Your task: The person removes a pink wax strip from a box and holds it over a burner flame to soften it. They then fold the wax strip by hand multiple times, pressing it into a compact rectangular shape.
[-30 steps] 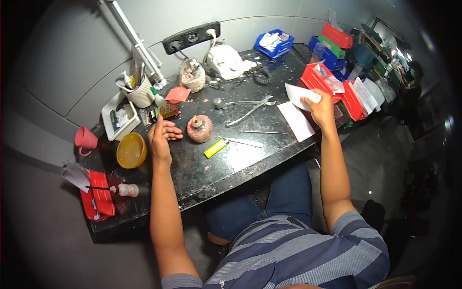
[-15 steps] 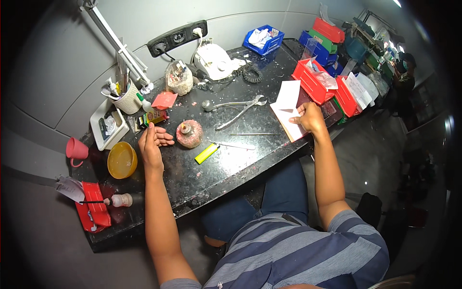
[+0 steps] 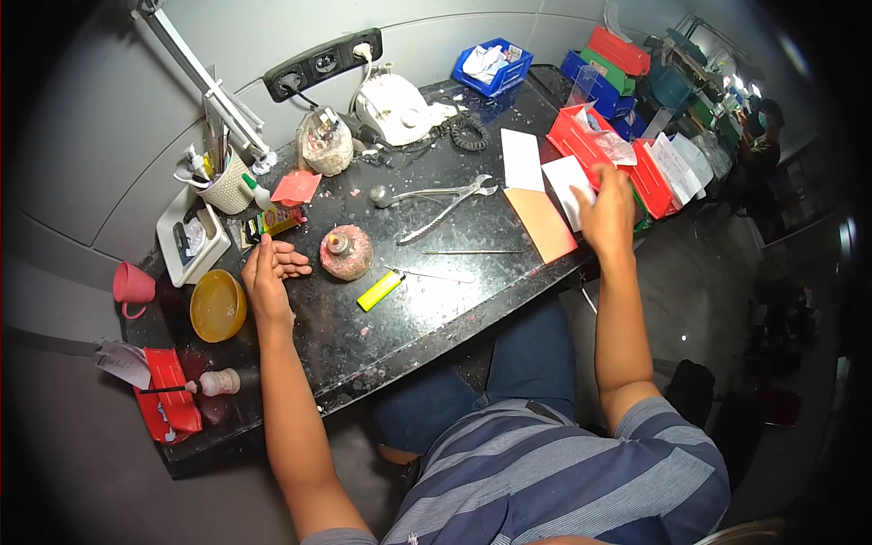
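My right hand (image 3: 607,211) grips a white card (image 3: 562,182) at the desk's right, beside red bins (image 3: 572,138). A second white card (image 3: 522,156) and a salmon-pink sheet (image 3: 536,227) lie just left of it. My left hand (image 3: 272,277) is open and empty, fingers loosely curved, between an amber bowl (image 3: 218,313) and a pink-crusted burner bottle (image 3: 345,261). In front of that bottle lie a yellow lighter (image 3: 381,289) and a pale blade tool (image 3: 440,277). Metal pliers (image 3: 440,209) and a thin rod (image 3: 472,252) lie between my hands.
A lamp arm (image 3: 200,77), pen cup (image 3: 227,191), white tray (image 3: 173,243), white machine (image 3: 386,109) and blue bin (image 3: 513,68) line the back. Pink mug (image 3: 132,282) and red holder (image 3: 168,372) sit left. A masked co-worker (image 3: 763,136) is at far right.
My right hand lowered a white card, then moved right and up with another; the salmon sheet now lies uncovered beside it. My left hand stays open, shifted in view along with the desk.
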{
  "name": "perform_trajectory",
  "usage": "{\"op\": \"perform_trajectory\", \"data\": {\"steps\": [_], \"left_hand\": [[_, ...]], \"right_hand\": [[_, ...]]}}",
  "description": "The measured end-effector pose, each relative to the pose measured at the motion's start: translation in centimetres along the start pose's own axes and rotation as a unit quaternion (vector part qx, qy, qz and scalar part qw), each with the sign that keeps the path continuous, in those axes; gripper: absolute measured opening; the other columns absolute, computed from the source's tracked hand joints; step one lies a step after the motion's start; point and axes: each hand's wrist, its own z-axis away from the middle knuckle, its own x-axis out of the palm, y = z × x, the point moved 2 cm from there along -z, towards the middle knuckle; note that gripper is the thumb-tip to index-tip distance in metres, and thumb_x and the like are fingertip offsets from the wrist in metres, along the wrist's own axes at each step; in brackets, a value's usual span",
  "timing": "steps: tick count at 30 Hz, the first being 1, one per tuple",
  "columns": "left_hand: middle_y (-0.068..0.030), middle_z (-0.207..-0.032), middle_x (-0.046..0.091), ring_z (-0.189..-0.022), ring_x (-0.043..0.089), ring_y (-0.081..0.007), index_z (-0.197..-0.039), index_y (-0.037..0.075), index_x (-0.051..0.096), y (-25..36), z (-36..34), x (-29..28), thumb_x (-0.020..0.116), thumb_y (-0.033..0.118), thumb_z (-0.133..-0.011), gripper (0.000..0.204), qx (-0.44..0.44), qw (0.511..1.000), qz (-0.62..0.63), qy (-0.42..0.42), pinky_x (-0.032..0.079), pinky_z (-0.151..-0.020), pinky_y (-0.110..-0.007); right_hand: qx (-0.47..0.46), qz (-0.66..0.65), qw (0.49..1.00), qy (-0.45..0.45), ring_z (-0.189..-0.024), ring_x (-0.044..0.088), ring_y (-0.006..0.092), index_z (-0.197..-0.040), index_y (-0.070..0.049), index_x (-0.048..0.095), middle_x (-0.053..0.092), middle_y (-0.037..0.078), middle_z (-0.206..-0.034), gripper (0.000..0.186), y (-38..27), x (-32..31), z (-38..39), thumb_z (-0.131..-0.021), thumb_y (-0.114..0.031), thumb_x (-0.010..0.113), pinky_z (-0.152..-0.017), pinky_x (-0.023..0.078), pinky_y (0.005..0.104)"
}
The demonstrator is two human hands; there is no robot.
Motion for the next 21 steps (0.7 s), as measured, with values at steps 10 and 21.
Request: {"op": "perform_trajectory", "data": {"steps": [10,21], "left_hand": [[-0.0122,-0.079,0.070,-0.065,0.067,-0.0193,-0.096,0.001,0.063,-0.2,0.2,-1.2,0.053,0.034,-0.110,0.037,0.054,0.997,-0.032,0.037,0.053,-0.065,-0.029],[-0.0131,-0.076,0.066,-0.070,0.062,-0.0236,-0.092,-0.002,0.066,4.1,11.8,7.0,0.064,0.010,-0.089,0.012,0.520,0.816,-0.246,0.066,0.050,-0.068,-0.033]], "right_hand": [[0.055,-0.065,0.951,-0.296,-0.095,0.072,0.0413,-0.104,0.011,0.070,0.073,0.029,-0.098,0.065,-0.6,0.3,3.7,-0.067,-0.035,0.095,-0.087,0.057,0.0460],[0.200,-0.564,0.699,-0.393,-0.094,0.073,0.0136,-0.120,0.006,0.068,0.076,0.011,-0.102,0.038,2.2,-2.5,4.2,-0.089,-0.012,0.083,-0.089,0.058,0.0266]]}}
